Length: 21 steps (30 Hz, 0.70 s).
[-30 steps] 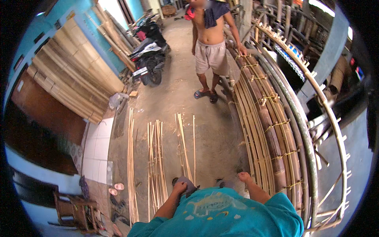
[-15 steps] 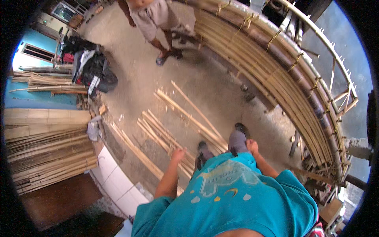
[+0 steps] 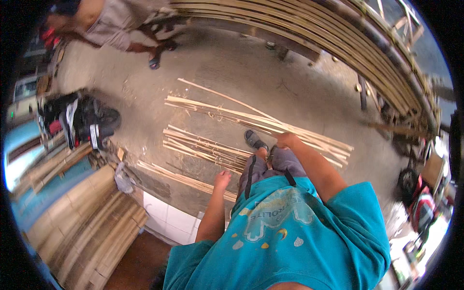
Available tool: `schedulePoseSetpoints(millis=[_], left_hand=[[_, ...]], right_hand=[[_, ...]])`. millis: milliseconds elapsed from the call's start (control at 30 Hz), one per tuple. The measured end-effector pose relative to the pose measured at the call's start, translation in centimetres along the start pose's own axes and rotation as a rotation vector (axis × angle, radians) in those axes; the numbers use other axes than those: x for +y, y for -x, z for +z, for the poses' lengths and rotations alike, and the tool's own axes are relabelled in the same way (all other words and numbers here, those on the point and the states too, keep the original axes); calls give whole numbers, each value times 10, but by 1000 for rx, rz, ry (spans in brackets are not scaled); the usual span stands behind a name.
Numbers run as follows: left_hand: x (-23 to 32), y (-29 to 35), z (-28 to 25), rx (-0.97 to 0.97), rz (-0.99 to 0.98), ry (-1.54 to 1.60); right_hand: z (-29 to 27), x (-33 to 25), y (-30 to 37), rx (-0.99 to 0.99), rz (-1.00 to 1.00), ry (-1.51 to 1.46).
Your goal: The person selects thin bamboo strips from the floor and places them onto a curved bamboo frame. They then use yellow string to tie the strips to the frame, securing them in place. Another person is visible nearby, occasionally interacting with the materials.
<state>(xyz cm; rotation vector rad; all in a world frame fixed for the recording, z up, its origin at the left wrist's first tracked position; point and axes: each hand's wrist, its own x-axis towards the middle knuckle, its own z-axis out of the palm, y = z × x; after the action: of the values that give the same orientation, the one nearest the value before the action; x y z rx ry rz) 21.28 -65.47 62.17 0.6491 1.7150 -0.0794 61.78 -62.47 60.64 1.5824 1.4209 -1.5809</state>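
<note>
Strips [image 3: 208,148]: long, pale, slender lengths, laid on the concrete floor [image 3: 145,92] in three loose groups; one along the edge by the white tiles [image 3: 166,216], one in the middle, one toward the edge under the bamboo rack [image 3: 309,24], fanned past the right leg.
Left hand [image 3: 223,180]: held low beside the left thigh, above the tile-side group, fingers loosely curled; nothing is seen in it, though full closure cannot be told.
Right hand [image 3: 286,140]: held before the right thigh, over the rack-side group in this view, fingers curled; whether a strip is gripped or touched cannot be told.
Footing risk: the visible sandal [image 3: 255,140] is set between the middle and rack-side groups; with little bare floor left, a strip could be trodden on and cracked, or rolled underfoot.
Tangle risk: because the rack-side strips are crossed, neighbours could be dragged along if one were pulled.
Co-worker risk: the person [image 3: 116,24] at the upper left could be caught by a swung strip end, given such length.
Changed view: the scene is turned since the earlier frame; strips then slanted steeply are now seen running more across, and the rack-side ends, hidden then behind the legs, are now shown.
Changed hand: the right hand is now carried farther forward from the thigh.
</note>
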Motion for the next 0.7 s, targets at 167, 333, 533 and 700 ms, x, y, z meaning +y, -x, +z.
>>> schedulePoseSetpoints(millis=[167, 333, 533, 700], left_hand=[[43, -14, 42, -210, 157, -344], [59, -37, 83, -169, 242, -582], [-16, -56, 157, -70, 198, -1268], [-8, -64, 160, 27, 232, -1480]], right_hand=[[74, -6, -36, 325, -319, -375], [96, 39, -34, 283, -176, -694], [222, 181, -315, 571, 330, -545], [210, 261, -473, 644, 472, -426]])
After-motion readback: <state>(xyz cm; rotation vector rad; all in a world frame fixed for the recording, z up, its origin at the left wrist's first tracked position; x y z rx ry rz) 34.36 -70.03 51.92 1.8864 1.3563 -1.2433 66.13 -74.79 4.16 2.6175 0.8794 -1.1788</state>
